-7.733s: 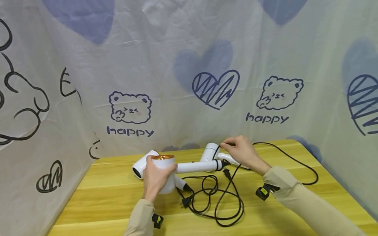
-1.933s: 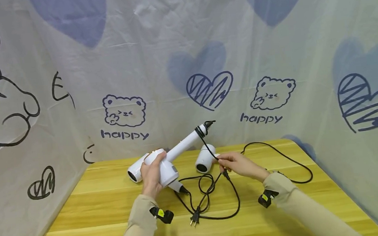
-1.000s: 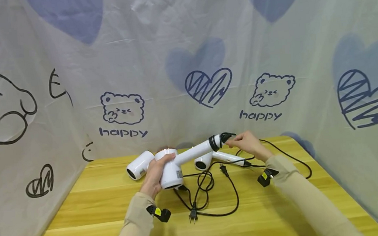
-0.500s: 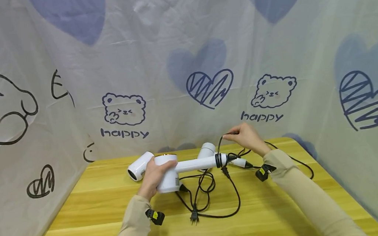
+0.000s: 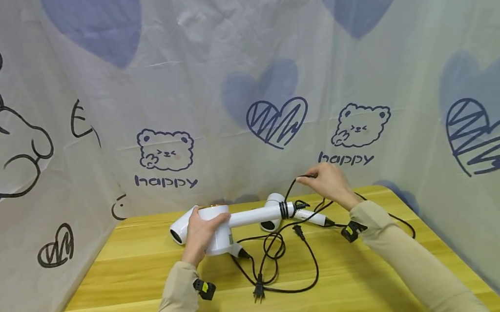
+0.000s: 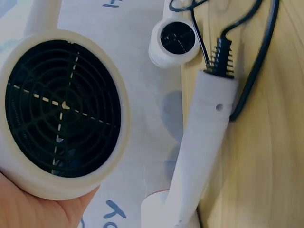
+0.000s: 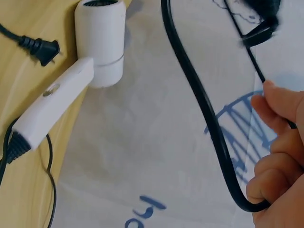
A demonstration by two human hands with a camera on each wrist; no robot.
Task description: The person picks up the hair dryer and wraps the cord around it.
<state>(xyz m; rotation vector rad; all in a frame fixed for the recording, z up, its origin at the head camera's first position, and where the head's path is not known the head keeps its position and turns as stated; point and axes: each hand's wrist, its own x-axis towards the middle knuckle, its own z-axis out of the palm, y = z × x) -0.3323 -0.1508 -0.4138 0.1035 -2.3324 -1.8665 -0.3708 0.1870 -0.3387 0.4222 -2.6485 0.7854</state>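
My left hand (image 5: 202, 235) grips a white hair dryer (image 5: 255, 217) by its barrel, with the handle pointing right, nearly level. Several turns of black cord (image 5: 284, 210) lie round the handle's end. My right hand (image 5: 328, 184) pinches the cord up to the right of the handle, thumb against index finger, and a stretch runs from the turns to the fingertips. In the right wrist view more cord (image 7: 209, 114) loops down from the curled fingers (image 7: 280, 168). The dryer's round black grille (image 6: 64, 109) faces the left wrist camera.
A second white hair dryer (image 5: 181, 228) lies at the left behind my left hand, its handle toward me. A third dryer (image 5: 273, 200) lies at the back. Cords loop over the yellow wooden table (image 5: 123, 283), with a plug (image 5: 259, 288) at the front and another plug (image 5: 298, 231).
Cord turns have built up round the handle. My right hand has circled from in front of it, past its tip, to above right. The handle, tilted upward earlier, has come down nearly level.
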